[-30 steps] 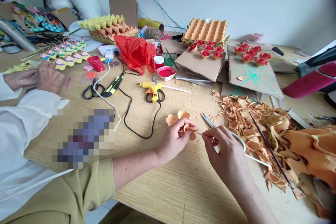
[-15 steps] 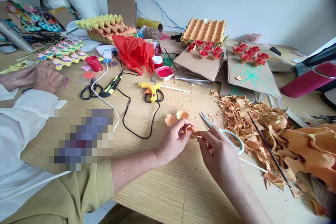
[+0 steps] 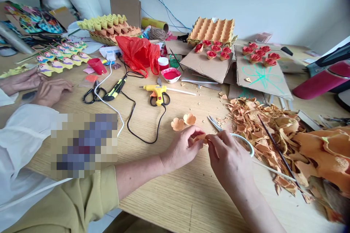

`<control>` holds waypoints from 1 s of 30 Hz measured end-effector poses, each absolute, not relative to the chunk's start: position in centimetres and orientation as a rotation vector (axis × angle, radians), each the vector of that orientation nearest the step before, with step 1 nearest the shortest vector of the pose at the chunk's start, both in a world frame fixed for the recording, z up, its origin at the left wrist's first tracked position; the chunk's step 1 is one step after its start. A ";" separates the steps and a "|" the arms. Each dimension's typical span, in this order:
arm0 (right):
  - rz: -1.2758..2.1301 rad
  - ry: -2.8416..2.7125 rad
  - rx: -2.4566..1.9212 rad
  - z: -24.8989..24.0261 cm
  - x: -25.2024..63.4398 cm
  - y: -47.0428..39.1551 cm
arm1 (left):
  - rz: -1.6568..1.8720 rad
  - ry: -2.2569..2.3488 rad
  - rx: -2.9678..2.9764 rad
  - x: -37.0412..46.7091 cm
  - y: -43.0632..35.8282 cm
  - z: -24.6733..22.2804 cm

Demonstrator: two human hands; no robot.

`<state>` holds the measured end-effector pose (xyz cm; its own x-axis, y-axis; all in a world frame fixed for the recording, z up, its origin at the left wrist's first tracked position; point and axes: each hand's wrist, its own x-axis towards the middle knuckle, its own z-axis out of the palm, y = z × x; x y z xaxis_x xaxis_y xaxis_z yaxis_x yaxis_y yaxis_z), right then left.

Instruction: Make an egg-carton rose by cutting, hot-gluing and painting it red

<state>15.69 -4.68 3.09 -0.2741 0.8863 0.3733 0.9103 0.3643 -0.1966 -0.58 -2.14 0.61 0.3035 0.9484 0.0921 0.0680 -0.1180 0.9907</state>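
An orange egg-carton flower piece [image 3: 201,137] is pinched between my two hands, above the wooden table. My left hand [image 3: 182,150] grips its left side with thumb and fingers, and my right hand [image 3: 228,156] has its fingertips closed on the right edge. Much of the piece is hidden by fingers. Just beyond my left hand lie two cut flower shapes, one [image 3: 177,124] beside the other [image 3: 189,118]. Scissors with pale handles [image 3: 247,142] rest partly behind my right hand, blades pointing away to the left.
Orange carton scraps [image 3: 254,131] are heaped at right. A yellow glue gun [image 3: 157,89] with a looping black cord lies mid-table. Red flowers stand on cardboard [image 3: 209,67] behind, near a dish of red paint [image 3: 171,75]. At left, a co-worker's hands [image 3: 49,89] are busy.
The flower piece has tilted flatter between my fingers, and my right hand has shifted slightly. At left, the co-worker's hands have moved apart from their blurred position.
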 end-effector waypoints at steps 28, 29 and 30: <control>0.105 -2.159 -1.522 2.8 15.6 -4.5 | 1.018 1.005 1.401 -0.4 -2.1 -0.3; 0.109 -2.161 -1.519 2.8 15.6 -4.5 | 1.017 1.007 1.403 -0.4 -2.1 -0.3; 0.109 -2.165 -1.518 2.8 15.7 -4.5 | 1.021 1.007 1.409 -0.5 -2.1 -0.3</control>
<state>15.66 -4.49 2.82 -0.2613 0.9018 0.3443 0.8625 0.3783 -0.3361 -0.47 -2.10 -0.25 0.2749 0.9600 0.0537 0.0408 -0.0674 0.9969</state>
